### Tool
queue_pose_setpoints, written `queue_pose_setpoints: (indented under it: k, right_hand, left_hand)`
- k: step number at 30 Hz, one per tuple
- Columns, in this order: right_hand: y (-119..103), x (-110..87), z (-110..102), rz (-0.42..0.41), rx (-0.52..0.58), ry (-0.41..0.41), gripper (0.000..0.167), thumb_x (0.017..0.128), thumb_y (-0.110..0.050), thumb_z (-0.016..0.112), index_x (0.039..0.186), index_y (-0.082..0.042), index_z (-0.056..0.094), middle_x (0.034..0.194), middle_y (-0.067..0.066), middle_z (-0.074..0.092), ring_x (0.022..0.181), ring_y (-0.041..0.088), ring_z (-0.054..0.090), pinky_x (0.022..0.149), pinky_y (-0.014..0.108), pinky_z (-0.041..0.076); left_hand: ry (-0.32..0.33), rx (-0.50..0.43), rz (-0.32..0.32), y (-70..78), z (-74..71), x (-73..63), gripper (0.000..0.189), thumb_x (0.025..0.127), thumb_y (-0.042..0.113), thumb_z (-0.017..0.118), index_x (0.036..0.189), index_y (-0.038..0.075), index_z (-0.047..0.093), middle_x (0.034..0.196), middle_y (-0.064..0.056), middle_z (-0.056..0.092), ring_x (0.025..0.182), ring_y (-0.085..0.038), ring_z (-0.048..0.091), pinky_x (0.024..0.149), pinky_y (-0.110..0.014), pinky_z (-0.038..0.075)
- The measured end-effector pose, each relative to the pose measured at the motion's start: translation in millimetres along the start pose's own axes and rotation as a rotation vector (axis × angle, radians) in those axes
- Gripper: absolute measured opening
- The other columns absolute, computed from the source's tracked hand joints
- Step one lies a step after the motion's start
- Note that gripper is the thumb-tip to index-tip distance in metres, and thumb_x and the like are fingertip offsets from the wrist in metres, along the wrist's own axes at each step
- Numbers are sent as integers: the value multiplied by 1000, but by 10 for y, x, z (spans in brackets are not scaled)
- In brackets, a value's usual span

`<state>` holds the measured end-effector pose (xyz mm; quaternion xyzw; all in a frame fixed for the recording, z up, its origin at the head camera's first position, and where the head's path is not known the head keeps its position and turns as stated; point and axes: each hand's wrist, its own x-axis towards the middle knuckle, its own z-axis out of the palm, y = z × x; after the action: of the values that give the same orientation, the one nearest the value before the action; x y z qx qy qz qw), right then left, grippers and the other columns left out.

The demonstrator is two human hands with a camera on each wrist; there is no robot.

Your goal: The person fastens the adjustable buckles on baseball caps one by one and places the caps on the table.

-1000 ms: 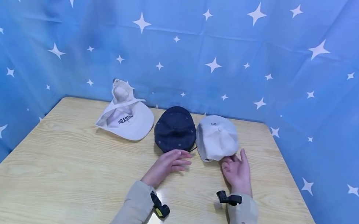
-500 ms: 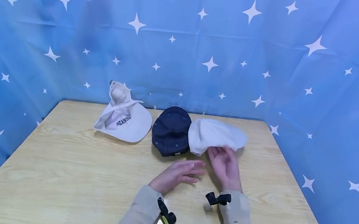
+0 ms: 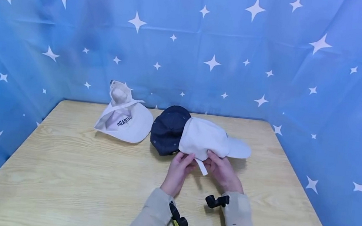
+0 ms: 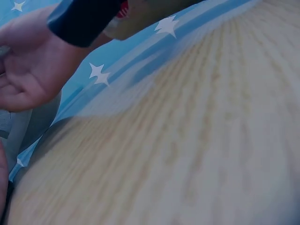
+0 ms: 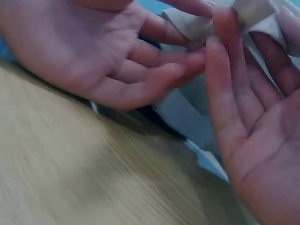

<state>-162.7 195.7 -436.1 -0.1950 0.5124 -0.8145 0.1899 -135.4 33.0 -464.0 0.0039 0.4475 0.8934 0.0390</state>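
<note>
A white baseball cap (image 3: 205, 136) lies tipped on its side between my hands, its brim pointing right and a loose strap (image 3: 201, 167) hanging from its near edge. My left hand (image 3: 176, 174) pinches that edge on the left of the strap, thumb on top. On the right of the strap, my right hand (image 3: 224, 173) grips the cap with its thumb over the fabric. The right wrist view has both hands' fingers near each other at the strap end (image 5: 255, 11). A navy cap (image 3: 168, 132), crown up, is partly covered by the white one.
Another white cap (image 3: 139, 127) with dark lettering lies inside-up at the table's back left. The wooden table (image 3: 76, 179) ends at a blue curtain (image 3: 174, 52) with white stars behind and at both sides.
The right hand has turned the white cap so its brim points right, and shifted it left over the navy cap. My left hand has moved right from beside the navy cap and taken hold of the white cap.
</note>
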Motion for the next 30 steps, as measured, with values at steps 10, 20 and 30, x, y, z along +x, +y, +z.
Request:
queue_pose_setpoints:
  k: [10,20,30]
  right_hand:
    - [-62,110,95,-17,-295,186,40,84,-9,62,119,-9,43,115,9,47,102,21,48,87,33,41]
    - [-13,96,146,8,-471,414,56,75,-29,72,120,-14,43,116,6,48,105,20,46,94,37,31]
    - [127,162,181,60,-599,262,42,76,-36,70,108,-13,58,108,5,57,100,23,52,91,39,37]
  left_hand:
    - [-53,98,20,48,-27,18,43,83,17,63,120,10,42,107,-9,54,91,-22,56,79,-41,48]
    - [-58,246,82,17,-1,24,36,89,19,55,119,7,38,78,-13,61,68,-22,61,68,-40,51]
    - [169,266,164,73,10,26,41,83,20,64,112,10,36,71,-3,53,53,-12,46,48,-22,40]
